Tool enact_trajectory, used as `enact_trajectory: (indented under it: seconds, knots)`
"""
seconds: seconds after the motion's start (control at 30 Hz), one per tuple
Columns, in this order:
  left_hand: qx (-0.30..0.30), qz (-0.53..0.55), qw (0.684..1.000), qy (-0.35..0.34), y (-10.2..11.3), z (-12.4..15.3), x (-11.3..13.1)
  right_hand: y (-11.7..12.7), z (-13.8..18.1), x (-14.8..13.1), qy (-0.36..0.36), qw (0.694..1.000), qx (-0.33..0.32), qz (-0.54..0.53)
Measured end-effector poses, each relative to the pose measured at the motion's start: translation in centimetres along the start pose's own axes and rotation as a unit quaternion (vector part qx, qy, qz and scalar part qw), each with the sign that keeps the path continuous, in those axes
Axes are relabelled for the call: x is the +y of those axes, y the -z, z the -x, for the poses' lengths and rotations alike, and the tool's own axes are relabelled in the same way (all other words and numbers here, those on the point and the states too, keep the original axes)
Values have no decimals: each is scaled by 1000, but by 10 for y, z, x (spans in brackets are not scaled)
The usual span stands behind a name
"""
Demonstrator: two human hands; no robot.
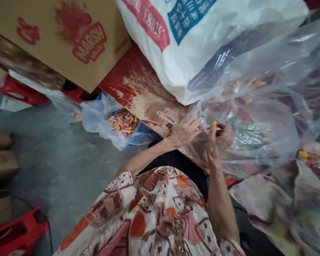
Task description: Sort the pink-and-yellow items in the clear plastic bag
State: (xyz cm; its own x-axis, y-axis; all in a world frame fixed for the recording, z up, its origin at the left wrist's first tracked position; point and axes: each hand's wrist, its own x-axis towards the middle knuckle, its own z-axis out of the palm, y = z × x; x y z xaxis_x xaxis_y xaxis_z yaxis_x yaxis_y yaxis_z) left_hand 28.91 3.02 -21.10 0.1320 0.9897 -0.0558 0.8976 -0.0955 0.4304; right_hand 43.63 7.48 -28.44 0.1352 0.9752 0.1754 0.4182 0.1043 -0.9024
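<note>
Above the work table, my right hand (220,138) is closed, pinching a small piece with a yellow cap (215,123) between thumb and fingers. A short pink-red part (208,127) shows between my two hands. My left hand (186,132) is close beside it, fingertips drawn together; what they hold, if anything, is too small to make out. Under and around my right hand spreads a clear plastic bag (264,124), with some yellow and pink pieces showing through it.
A large white printed sack (202,46) stands behind my hands, beside a cardboard box (53,39). Down to the left, a plastic-lined blue container (138,135) holds many pink and yellow pieces (124,121). A red stool (18,233) and boxes (2,165) occupy the floor.
</note>
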Motion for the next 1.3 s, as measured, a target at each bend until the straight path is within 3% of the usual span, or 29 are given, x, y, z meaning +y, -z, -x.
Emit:
enact_trajectory:
  seconds: [0.13,0.23,0.3,0.37,0.43,0.5,0.57,0.63,0.73,0.8,0.87,0.93,1.0,1.1,1.17,1.3]
  knots:
    - [7,40,999,25,5,25,-26,-2,4,-2,-7,998,-63,8]
    - [130,51,983,116,20,59,-67,-2,6,-3,-6,998,-63,16]
    - [233,31,944,231,34,91,-103,-1,7,-4,-1,998,-66,15]
    - [282,-12,902,326,49,123,-139,0,7,-4,4,997,-72,15]
    - [299,-46,886,352,61,145,-167,0,7,-4,3,997,-77,15]
    - [322,-55,882,339,69,150,-180,0,6,-4,-6,996,-87,9]
    - [341,-43,893,290,70,132,-173,-1,5,-3,-18,995,-93,-3]
    - [340,-18,914,219,65,93,-150,-3,5,-2,-26,995,-92,-10]
    - [294,10,951,99,52,5,-108,-3,6,-1,-24,996,-86,-7]
    - [219,-8,976,6,45,-55,-87,-2,6,-1,-21,996,-87,-4]
    - [148,-69,987,-2,40,-102,-76,0,6,-1,-22,995,-94,-4]
    - [88,-135,987,24,37,-131,-76,2,5,-3,-26,994,-108,-14]
    - [45,-180,982,32,38,-143,-83,3,4,-5,-30,994,-95,-32]
    - [28,-197,980,-1,45,-144,-98,4,3,-5,-27,999,-15,-39]
    - [54,-170,984,-24,51,-140,-104,2,3,-2,-9,1000,11,-14]
    - [169,1,986,-9,56,-118,-98,0,2,-1,-7,1000,-20,7]
